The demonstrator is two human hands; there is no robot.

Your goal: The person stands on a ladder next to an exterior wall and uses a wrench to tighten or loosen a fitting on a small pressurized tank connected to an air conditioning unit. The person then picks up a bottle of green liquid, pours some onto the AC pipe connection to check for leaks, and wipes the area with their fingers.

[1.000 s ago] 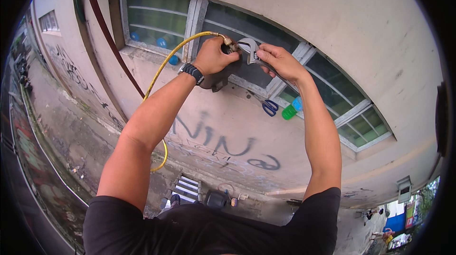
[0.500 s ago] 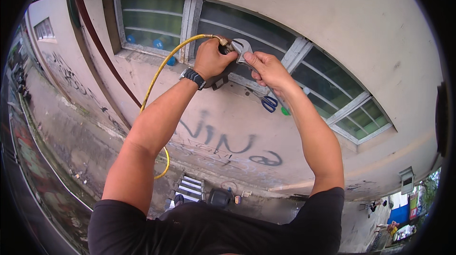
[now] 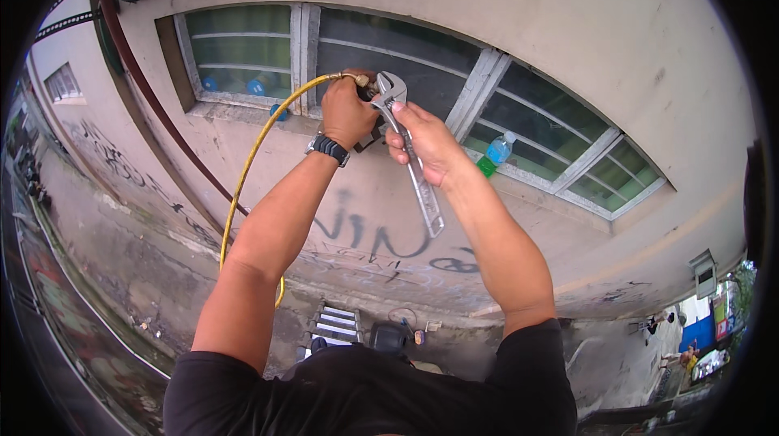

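My left hand [image 3: 345, 111] is closed around a dark fixture [image 3: 369, 140] at the window, mostly covered by the hand. A brass fitting [image 3: 362, 79] sits just above it, with a yellow hose [image 3: 259, 144] arching away to the left and hanging down. Gripped in my right hand [image 3: 422, 140] is a large silver adjustable wrench [image 3: 427, 209], its head beside the fitting and my left thumb, handle pointing down. Whether the jaws are seated on the fitting is unclear.
A barred window [image 3: 535, 119] has a blue-and-green bottle [image 3: 497, 153] and a blue object [image 3: 278, 111] on its sill. A dark red pipe [image 3: 146, 95] runs down the left. Below are a metal ladder [image 3: 339, 321], a black bag-like object [image 3: 388, 337] and, far right, distant figures [image 3: 690, 355].
My right hand and the wrench moved left and down in the picture, the handle now more upright and fully visible. The view shifted slightly. The blue-handled scissors seen earlier are no longer visible.
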